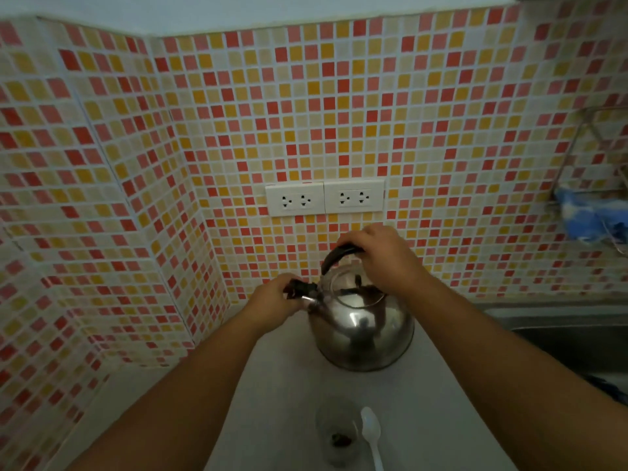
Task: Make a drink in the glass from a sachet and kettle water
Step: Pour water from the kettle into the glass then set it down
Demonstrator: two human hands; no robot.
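A shiny steel kettle (362, 329) stands on the pale counter (285, 375) below the wall sockets. My right hand (380, 254) is closed over its black arched handle (334, 256). On the kettle's left side, my left hand (273, 297) grips the black cap of the spout (300, 287). Nearer to me stands a clear glass (338, 431) with a little dark powder at its bottom. A white plastic spoon (372, 433) lies just right of the glass. I see no sachet.
Mosaic tiled walls close in the counter at the back and left. Two double sockets (324, 198) sit above the kettle. A steel sink (571, 341) lies to the right, with a wire rack holding a blue cloth (591, 215) above it.
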